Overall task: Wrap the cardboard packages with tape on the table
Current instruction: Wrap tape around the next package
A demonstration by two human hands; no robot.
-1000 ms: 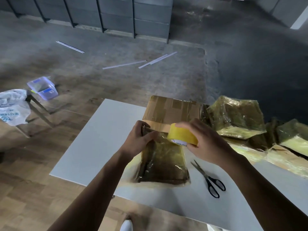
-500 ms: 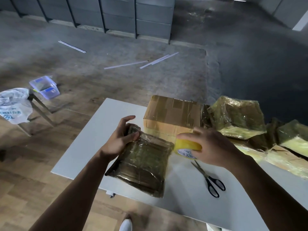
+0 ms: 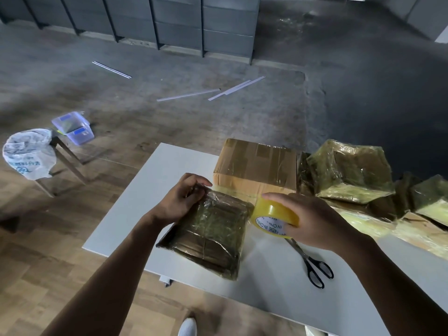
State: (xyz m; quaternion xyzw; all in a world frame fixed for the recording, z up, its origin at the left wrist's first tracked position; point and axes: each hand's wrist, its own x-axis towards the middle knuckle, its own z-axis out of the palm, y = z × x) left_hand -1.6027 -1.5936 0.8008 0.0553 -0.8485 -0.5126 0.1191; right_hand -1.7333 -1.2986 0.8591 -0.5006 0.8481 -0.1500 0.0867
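Scissors (image 3: pixel 312 263) lie beside tape roll (image 3: pixel 275 218) clasped in right grip (image 3: pixel 312 219); left grip (image 3: pixel 180 198) clamps package (image 3: pixel 211 232).

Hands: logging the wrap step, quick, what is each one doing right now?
Left hand: closed on the far corner of the flat tape-wrapped cardboard package.
Right hand: closed on the yellow roll of clear tape.
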